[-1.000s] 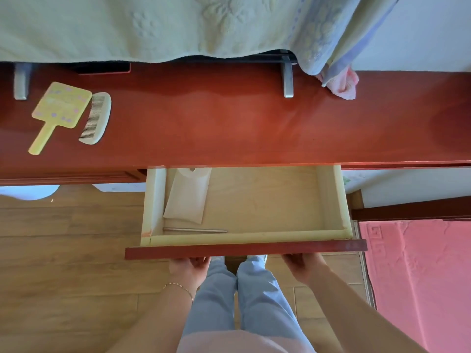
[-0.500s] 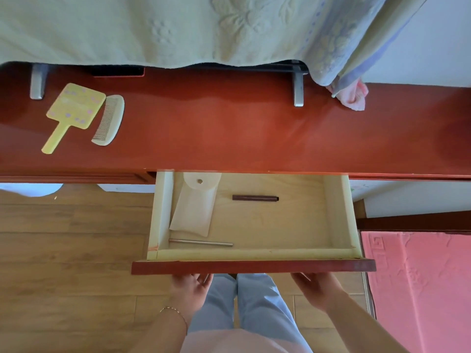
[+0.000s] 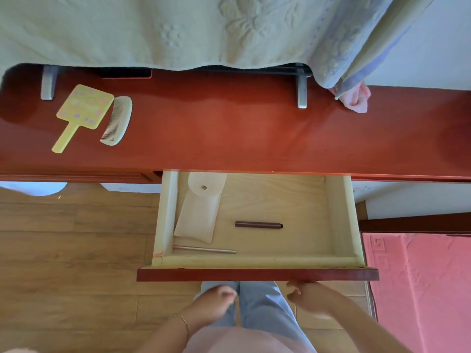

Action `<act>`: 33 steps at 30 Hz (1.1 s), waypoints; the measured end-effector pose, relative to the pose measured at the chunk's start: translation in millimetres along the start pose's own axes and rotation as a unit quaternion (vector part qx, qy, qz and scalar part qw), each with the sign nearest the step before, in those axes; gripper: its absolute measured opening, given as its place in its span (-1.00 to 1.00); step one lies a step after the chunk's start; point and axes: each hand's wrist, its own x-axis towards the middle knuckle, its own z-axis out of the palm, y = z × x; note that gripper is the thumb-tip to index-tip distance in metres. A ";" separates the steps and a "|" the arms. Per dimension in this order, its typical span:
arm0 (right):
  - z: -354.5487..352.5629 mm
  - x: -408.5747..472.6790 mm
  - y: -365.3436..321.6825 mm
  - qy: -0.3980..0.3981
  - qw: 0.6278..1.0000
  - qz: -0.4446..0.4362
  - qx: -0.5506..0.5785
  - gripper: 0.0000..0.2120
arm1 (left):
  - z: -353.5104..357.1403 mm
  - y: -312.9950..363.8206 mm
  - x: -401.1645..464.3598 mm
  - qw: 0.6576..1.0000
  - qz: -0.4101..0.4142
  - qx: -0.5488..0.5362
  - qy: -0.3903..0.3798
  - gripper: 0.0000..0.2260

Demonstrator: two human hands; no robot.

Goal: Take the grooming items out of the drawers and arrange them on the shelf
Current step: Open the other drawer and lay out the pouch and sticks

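The drawer (image 3: 257, 274) stands pulled far out from under the red-brown shelf (image 3: 242, 133). Inside lie a pale snap pouch (image 3: 198, 215) at the left, a dark brown pen-like stick (image 3: 258, 224) in the middle and a thin metal rod (image 3: 204, 249) along the front wall. A yellow hand mirror (image 3: 81, 112) and a cream comb (image 3: 117, 121) rest on the shelf's left end. My left hand (image 3: 211, 305) hangs below the drawer front with loosely curled fingers, holding nothing. My right hand (image 3: 309, 295) is just under the drawer front, fingers relaxed.
A pale green cloth (image 3: 178, 29) drapes over something at the back of the shelf, with two metal feet (image 3: 302, 91) showing. A pink rag (image 3: 355, 96) lies at the right. A pink mat (image 3: 418, 289) covers the floor at the right; wooden floor at the left.
The drawer has slid further out, revealing the dark stick. Both hands have let go of the drawer front and dropped slightly away from it.
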 end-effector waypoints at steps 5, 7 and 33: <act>-78.8 -40.8 -61.7 0.024 0.994 -0.066 0.086 -0.71 | -29.8 56.0 -49.1 0.982 0.143 0.040 -0.119 -0.70; -100.4 -22.6 -74.4 0.147 0.980 -0.060 0.123 -0.74 | -52.8 75.6 -53.2 0.984 0.177 -0.015 -0.022 -0.73; -156.6 177.6 -107.2 0.316 0.933 0.036 0.171 -0.47 | -88.6 77.4 -6.2 0.690 -0.100 -0.696 0.172 -0.89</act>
